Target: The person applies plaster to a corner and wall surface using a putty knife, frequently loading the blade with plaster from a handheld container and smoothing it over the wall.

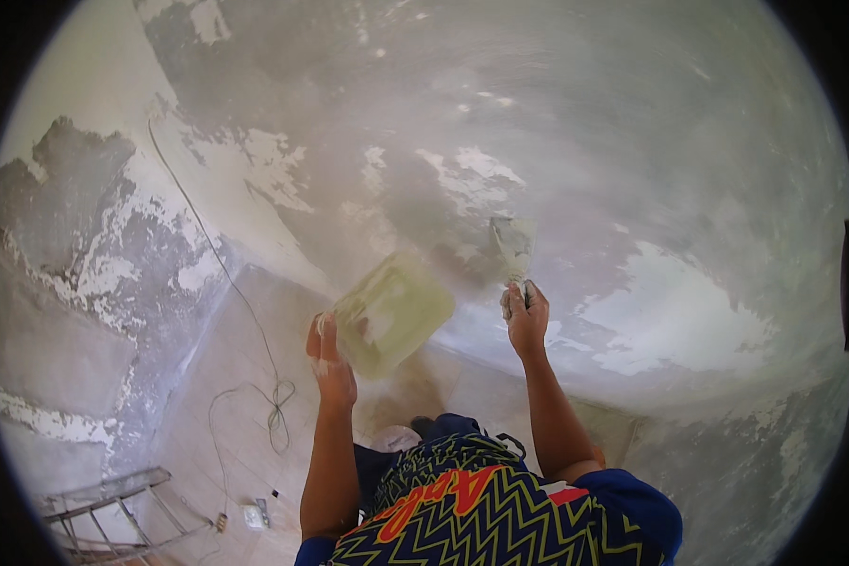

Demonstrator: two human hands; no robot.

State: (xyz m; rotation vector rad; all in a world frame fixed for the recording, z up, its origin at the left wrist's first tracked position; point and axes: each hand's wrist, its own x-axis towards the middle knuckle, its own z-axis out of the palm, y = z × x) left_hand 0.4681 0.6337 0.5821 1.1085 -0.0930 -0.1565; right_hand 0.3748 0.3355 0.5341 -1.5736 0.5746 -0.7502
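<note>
Grey plaster wall [575,123] meets our putty knife [513,243], right hand [525,316] clenched round its handle below the stiff, light blade, while left of it our left hand [331,363] grips the smeared square hawk [390,313] by its edge.

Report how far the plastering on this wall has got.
Done: much of the wall ahead looks smoothed grey. In hand: the right hand presses a putty knife to the wall, while the left hand holds a yellowish hawk board with some filler on it. Left: white patches show by the blade, and the left-side wall is rough and flaking.
</note>
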